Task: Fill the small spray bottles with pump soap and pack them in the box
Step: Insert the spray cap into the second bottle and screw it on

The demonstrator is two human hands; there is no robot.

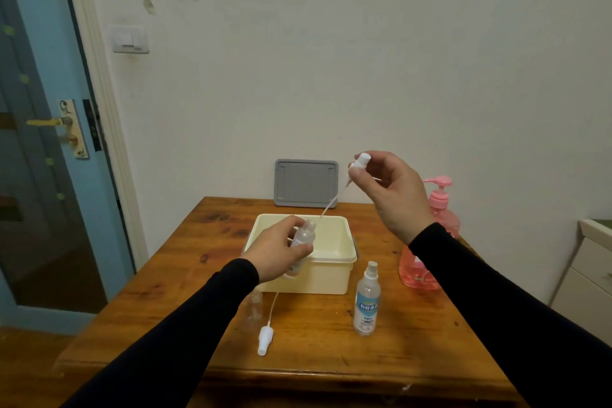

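left hand [280, 250]: grips small clear bottle [303, 238], tilted above cream box [334, 270].
right hand [389, 190]: pinches spray head [359, 164], tube hanging just above bottle.
step: probably opening bottle for filling.
next: bring to pink pump soap [440, 208], neck under nozzle.

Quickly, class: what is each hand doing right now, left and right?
Left hand: grips a small clear bottle above the cream box.
Right hand: pinches a white spray head, its tube hanging down toward the bottle.
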